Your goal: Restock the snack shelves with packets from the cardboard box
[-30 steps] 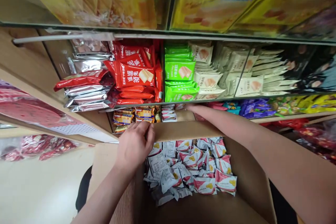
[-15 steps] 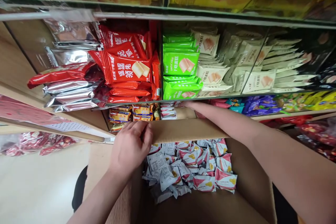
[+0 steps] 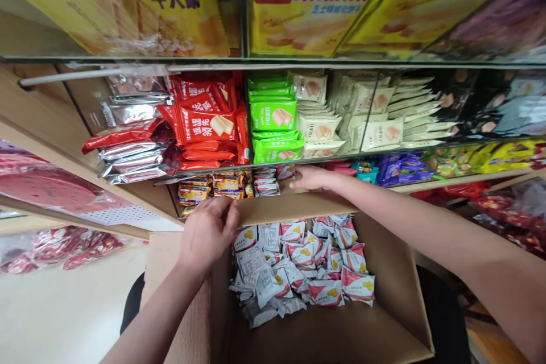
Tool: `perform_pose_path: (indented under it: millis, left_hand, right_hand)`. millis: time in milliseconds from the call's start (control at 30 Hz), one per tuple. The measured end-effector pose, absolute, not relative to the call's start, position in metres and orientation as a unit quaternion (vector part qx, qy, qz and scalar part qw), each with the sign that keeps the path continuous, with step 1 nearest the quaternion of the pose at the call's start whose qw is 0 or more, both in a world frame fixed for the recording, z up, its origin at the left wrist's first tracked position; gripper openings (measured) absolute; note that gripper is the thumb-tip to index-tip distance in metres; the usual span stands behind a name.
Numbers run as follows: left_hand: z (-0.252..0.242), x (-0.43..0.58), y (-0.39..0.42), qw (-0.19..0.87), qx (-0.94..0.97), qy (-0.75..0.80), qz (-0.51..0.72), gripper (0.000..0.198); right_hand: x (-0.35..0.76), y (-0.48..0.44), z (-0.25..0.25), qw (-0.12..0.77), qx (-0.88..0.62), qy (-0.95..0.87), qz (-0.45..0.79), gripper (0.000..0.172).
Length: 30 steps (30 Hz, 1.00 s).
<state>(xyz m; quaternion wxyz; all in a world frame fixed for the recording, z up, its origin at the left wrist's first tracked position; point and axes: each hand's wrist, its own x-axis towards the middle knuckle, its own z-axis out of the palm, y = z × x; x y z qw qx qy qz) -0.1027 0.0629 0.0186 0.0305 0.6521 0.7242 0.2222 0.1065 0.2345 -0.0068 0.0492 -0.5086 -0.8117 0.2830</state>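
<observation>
My left hand (image 3: 209,233) is closed over the near-left part of the cardboard box's raised flap (image 3: 294,205). Inside the open cardboard box (image 3: 341,341) lie many small white-and-pink snack packets (image 3: 326,292), heaped toward its far side. Beyond the flap, my right hand (image 3: 314,178) reaches into a low shelf compartment, its thumb and fingers apart. Right at its fingertips is a white-and-pink packet (image 3: 285,172), beside a small stack of similar packets (image 3: 267,182). I see nothing held between the fingers.
Orange packets (image 3: 230,183) fill the compartment to the left. Above runs a glass shelf edge (image 3: 205,172) carrying red packets (image 3: 209,125), green packets (image 3: 273,115) and cream packets (image 3: 319,128). Purple packets (image 3: 405,169) lie right of my forearm. Large yellow bags (image 3: 315,5) stand higher up.
My right hand has come partly out from under the shelf edge, and a packet now shows at its fingertips. The view has tilted up. My left hand stays on the box.
</observation>
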Motion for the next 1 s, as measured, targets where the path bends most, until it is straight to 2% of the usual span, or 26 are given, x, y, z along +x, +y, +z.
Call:
perform_pose_path:
  millis: [67, 133, 200, 233, 367, 467, 600, 667, 733, 833, 900, 1000]
  left_hand:
    - [0.020, -0.103, 0.064, 0.031, 0.649, 0.727, 0.221, 0.029]
    - [0.022, -0.103, 0.065, 0.027, 0.648, 0.732, 0.211, 0.030]
    - [0.025, -0.101, 0.065, 0.016, 0.648, 0.737, 0.193, 0.030]
    - [0.026, -0.100, 0.066, 0.008, 0.648, 0.740, 0.182, 0.031]
    - [0.028, -0.099, 0.068, -0.017, 0.646, 0.750, 0.143, 0.033]
    - [0.030, -0.100, 0.068, -0.029, 0.652, 0.741, 0.158, 0.032]
    - [0.029, -0.097, 0.050, -0.092, 0.717, 0.629, 0.284, 0.014]
    - [0.022, -0.088, 0.033, -0.092, 0.767, 0.541, 0.333, 0.023]
    - [0.008, -0.074, 0.015, -0.037, 0.804, 0.485, 0.344, 0.039]
    - [-0.022, -0.049, -0.003, 0.072, 0.782, 0.509, 0.353, 0.038]
    - [-0.037, -0.034, -0.005, 0.156, 0.712, 0.577, 0.368, 0.034]
    - [-0.046, -0.017, 0.005, 0.295, 0.554, 0.671, 0.395, 0.046]
  right_hand:
    - [0.126, 0.200, 0.016, 0.055, -0.458, -0.847, 0.264, 0.039]
    - [0.146, 0.156, 0.030, 0.137, -0.378, -0.892, 0.205, 0.027]
    - [0.162, 0.113, 0.025, 0.217, -0.327, -0.905, 0.161, 0.023]
    - [0.167, 0.094, 0.012, 0.225, -0.317, -0.907, 0.161, 0.022]
    - [0.170, 0.061, -0.075, 0.141, -0.374, -0.896, 0.194, 0.025]
    - [0.161, 0.064, -0.129, 0.082, -0.430, -0.886, 0.151, 0.035]
    - [0.151, 0.070, -0.143, 0.049, -0.474, -0.871, 0.123, 0.028]
    - [0.149, 0.072, -0.139, 0.043, -0.490, -0.859, 0.139, 0.023]
    - [0.151, 0.073, -0.135, 0.043, -0.490, -0.857, 0.153, 0.020]
    - [0.159, 0.073, -0.126, 0.052, -0.481, -0.858, 0.174, 0.016]
    - [0.166, 0.069, -0.113, 0.123, -0.482, -0.839, 0.219, 0.019]
    - [0.171, 0.060, -0.084, 0.295, -0.491, -0.729, 0.376, 0.018]
